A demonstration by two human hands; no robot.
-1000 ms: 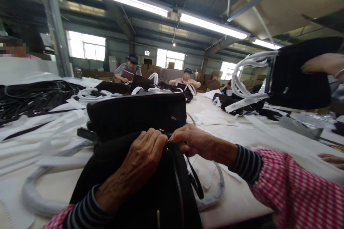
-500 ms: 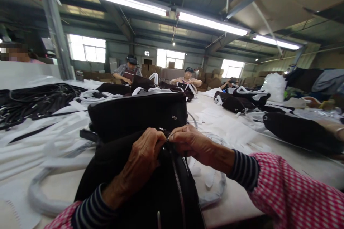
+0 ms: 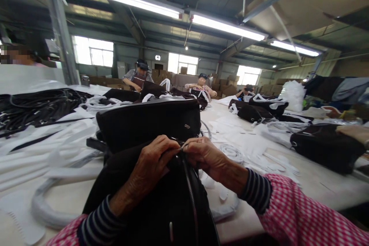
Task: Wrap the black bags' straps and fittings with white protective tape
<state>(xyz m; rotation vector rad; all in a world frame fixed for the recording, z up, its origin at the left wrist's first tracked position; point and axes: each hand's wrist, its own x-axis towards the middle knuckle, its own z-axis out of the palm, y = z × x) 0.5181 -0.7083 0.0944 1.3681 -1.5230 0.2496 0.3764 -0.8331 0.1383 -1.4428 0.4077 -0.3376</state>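
A black bag (image 3: 138,215) lies close in front of me, with a silver-toothed zipper (image 3: 190,190) running down it. At the zipper's upper end, my left hand (image 3: 154,159) is closed in a pinch. My right hand (image 3: 206,157) pinches the same spot from the other side, the fingertips of both hands almost meeting. A tiny metal piece glints between them, too small to make out fully. Just behind stands another black bag (image 3: 147,125) with a small metal tag on its side. A white wrapped handle (image 3: 47,207) curves out at the left.
Black straps (image 3: 43,103) are heaped at the left. White wrapping strips cover the table (image 3: 288,190). At the right, a co-worker's hand (image 3: 356,132) rests on a black bag (image 3: 323,148). Several co-workers sit across the table among more bags.
My hands stay at the zipper's upper end, with small shifts of the fingers. At the right, the co-worker's black bag has turned and a hand now shows on top of it.
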